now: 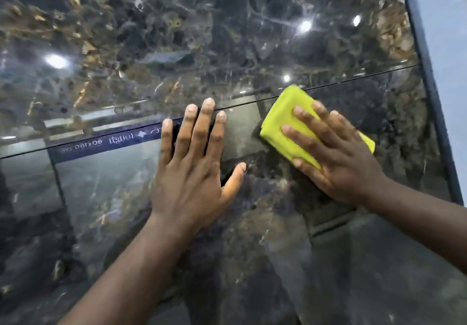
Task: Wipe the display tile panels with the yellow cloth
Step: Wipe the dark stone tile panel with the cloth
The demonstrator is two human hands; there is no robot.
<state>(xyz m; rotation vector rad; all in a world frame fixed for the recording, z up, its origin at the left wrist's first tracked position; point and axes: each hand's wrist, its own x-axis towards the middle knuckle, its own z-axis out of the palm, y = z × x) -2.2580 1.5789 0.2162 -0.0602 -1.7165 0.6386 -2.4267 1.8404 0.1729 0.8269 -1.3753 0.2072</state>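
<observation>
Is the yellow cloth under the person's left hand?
No, the yellow cloth lies under the right hand, while the left hand rests flat on bare tile panel.

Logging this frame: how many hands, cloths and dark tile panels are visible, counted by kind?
Yellow cloth: 1
Hands: 2, left hand flat on the tile, right hand pressing the cloth
Dark marble tile panels: 2, upper panel and lower panel, split by a seam
Total: 5

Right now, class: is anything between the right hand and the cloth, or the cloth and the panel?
Nothing visible. The right hand presses flat on the cloth, which lies against the panel. The left hand rests on the panel beside it, apart.
</observation>
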